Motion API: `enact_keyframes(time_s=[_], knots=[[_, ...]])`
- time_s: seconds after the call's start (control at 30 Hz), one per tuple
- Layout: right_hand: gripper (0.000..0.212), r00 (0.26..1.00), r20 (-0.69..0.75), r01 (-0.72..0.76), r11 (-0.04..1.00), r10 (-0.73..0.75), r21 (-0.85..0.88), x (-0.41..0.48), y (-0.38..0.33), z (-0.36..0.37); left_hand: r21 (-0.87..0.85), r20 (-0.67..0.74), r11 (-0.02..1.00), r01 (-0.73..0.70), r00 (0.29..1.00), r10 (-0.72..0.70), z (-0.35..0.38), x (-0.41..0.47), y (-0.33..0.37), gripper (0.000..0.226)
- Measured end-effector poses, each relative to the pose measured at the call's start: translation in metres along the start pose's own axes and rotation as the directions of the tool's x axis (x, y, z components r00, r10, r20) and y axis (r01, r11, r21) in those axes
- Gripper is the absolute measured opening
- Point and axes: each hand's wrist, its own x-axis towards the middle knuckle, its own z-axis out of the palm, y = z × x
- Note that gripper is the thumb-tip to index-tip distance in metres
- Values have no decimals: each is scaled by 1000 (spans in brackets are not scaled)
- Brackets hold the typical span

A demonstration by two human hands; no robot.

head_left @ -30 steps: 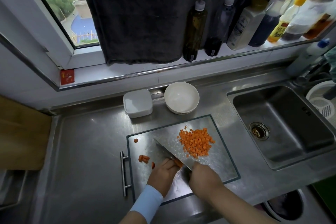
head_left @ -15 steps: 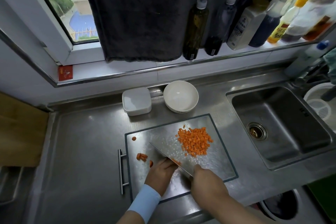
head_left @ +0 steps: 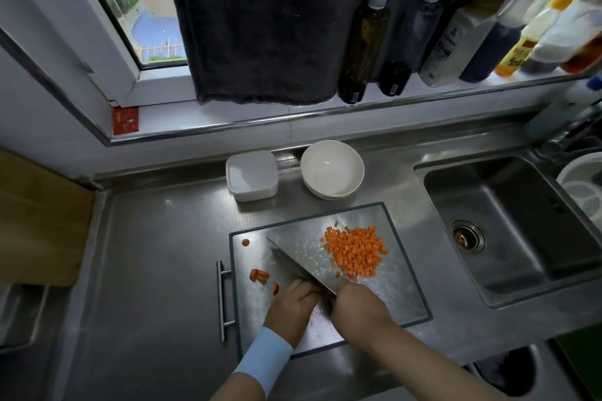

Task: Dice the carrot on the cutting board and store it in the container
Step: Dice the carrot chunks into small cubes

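Orange stray carrot chunks (head_left: 259, 275) are lying at the left of the steel cutting board with dark rim (head_left: 408, 290), and the white square plastic container (head_left: 252, 176) is sitting behind them on the counter. Left hand (head_left: 293, 306) is curling its fingers down beside the blade, apparently pinning a mostly hidden carrot stub (head_left: 322, 292). Right hand (head_left: 356, 306) is gripping the steel cleaver (head_left: 293, 262). Diced carrot pile (head_left: 355, 252) is lying right of the blade. Judgement: the cubes are looking light, stiff and likely to roll on slick steel, so scooping them on the flat blade is looking better than pinching.
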Motion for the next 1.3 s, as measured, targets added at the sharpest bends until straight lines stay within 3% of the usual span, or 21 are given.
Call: enact_keyframes(time_s=[0.23, 0.57, 0.77, 1.07, 1.3], knots=[[20, 999, -16, -38, 996, 40, 79, -11, 7, -4, 33, -25, 999, 20, 1000, -19, -1, 0, 1, 27], [8, 998, 17, -62, 998, 62, 18, -20, 15, -4, 13, -42, 1000, 4, 999, -4, 1, -2, -4, 33], [20, 999, -4, -49, 998, 50, 41, -5, 3, 5, 19, -23, 1000, -1, 1000, 2, -2, -3, -2, 30], [17, 999, 4, -50, 998, 50, 31, 2, 3, 8, -129, -126, 973, 191, 970, -208, -15, -3, 7, 16], [20, 1000, -5, -30, 999, 30, 38, -1, 0, 4, -77, -113, 973, 217, 968, -225, -14, -8, 5, 18]])
